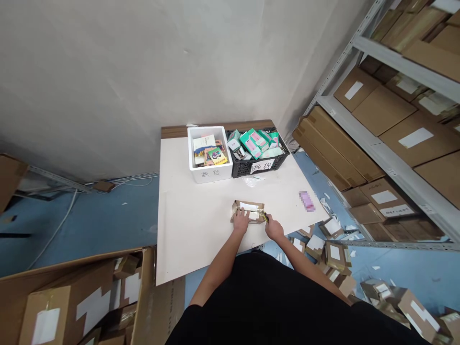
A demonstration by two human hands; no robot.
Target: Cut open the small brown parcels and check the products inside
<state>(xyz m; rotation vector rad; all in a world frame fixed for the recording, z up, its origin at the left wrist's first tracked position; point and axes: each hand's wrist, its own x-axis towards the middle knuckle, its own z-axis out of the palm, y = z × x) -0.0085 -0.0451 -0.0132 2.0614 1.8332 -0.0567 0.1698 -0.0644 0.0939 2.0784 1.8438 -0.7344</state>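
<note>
A small brown cardboard box [256, 218] lies on the white table, with a white label and clear tape on its top. Fingers apart, my left hand [241, 220] rests on the near left part of the box and presses on it. My right hand [274, 228] is closed around a yellow and black utility knife [265, 217], held at the box's right end. The blade is too small to make out.
On the table [190, 225], a white foam box [212, 174] of booklets stands beside a black crate [264, 165] with green and pink packages. A blurred pink item [306, 201] lies right. Shelves of cartons [395, 120] stand right; a large carton [147, 282] holds boxes lower left.
</note>
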